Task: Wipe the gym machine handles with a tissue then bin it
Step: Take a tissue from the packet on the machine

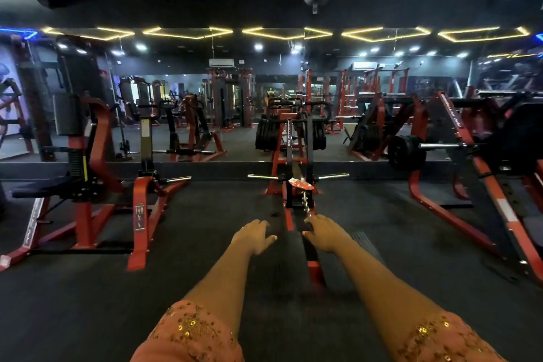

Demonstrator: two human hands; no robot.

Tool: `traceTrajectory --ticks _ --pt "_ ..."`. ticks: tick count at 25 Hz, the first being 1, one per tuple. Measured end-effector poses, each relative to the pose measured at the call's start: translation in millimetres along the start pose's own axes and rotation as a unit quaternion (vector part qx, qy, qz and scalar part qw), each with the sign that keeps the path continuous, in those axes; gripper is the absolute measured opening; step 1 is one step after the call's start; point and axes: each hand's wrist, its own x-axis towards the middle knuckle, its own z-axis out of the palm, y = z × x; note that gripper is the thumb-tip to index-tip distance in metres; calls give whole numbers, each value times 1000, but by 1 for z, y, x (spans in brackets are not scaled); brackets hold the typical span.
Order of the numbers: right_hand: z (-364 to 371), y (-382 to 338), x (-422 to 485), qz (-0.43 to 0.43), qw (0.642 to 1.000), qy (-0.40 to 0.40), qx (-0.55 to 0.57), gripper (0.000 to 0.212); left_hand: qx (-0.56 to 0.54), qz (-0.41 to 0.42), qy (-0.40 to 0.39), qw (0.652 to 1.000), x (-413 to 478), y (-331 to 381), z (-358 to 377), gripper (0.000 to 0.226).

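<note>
Over the low red row machine in front of you, both hands hover and neither holds a tissue; none is in view. Your left hand is relaxed, fingers loosely spread, gripping nothing. Your right hand has its fingers loosely bent close to the hanging chain; whether they touch it is unclear. By the look of it, fetching a tissue, wiping the handles and binning it are all still to do. A red-and-white packet lies on the machine; whether it holds tissues cannot be told. No bin shows.
</note>
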Motion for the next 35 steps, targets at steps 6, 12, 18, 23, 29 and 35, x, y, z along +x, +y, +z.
traceTrajectory --ticks 6,12,18,23,29,35 --pt "37 -36 81 -30 999 -32 -6 47 10 -61 -2 998 37 -76 -1 54" --pt "66 -77 213 -57 997 -39 18 48 30 -106 1 994 113 -165 -30 53" --pt "79 -89 372 -63 996 -39 45 49 37 -119 17 992 235 -242 -77 54" --pt "95 -83 486 -41 998 -41 32 49 25 -109 17 994 338 -302 -91 53" --pt "126 -78 615 -1 999 -21 38 49 25 -51 1 998 469 -380 -91 53" --pt "149 -66 739 85 995 -8 59 44 9 25 -22 999 614 -453 -108 52"
